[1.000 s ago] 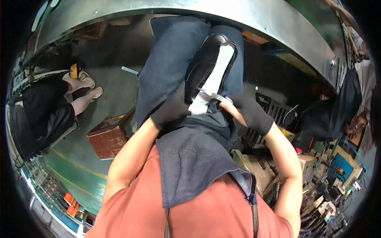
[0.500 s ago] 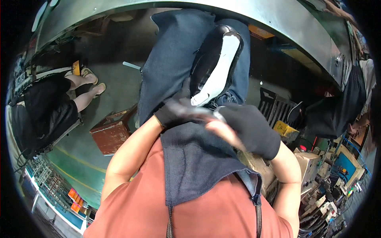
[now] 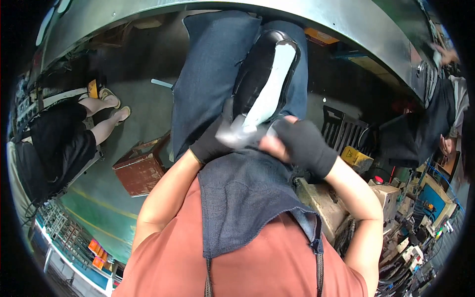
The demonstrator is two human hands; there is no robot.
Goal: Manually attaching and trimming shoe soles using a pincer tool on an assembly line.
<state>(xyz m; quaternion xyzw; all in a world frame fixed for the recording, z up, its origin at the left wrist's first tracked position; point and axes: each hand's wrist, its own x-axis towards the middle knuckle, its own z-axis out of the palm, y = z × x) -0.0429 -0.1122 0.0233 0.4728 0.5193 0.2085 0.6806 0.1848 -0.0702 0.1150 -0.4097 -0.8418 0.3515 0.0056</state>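
A black shoe (image 3: 252, 81) lies sole up along my thighs, its toe pointing away from me and a white strip (image 3: 273, 89) running down the bottom. At the heel end, my left hand (image 3: 213, 138), in a black fingerless glove, grips the shoe; its fingers are mostly hidden. My right hand (image 3: 303, 143), gloved alike, is closed just right of the heel. Between the hands a silvery, smeared object (image 3: 238, 136) crosses the heel; motion blur hides what it is. A dark denim apron (image 3: 245, 198) covers my front.
A metal bench edge (image 3: 341, 22) curves across the far side. To the left are a brown wooden stool (image 3: 140, 171) and a seated person's legs (image 3: 101, 114). On the right stand a black slatted crate (image 3: 338, 123), a yellow box (image 3: 357, 157) and cluttered machinery (image 3: 410, 237).
The smeared silvery object has shifted slightly and shows brighter over the heel. My right hand has moved a little up and left, its forearm swinging outward. The shoe stays on my lap.
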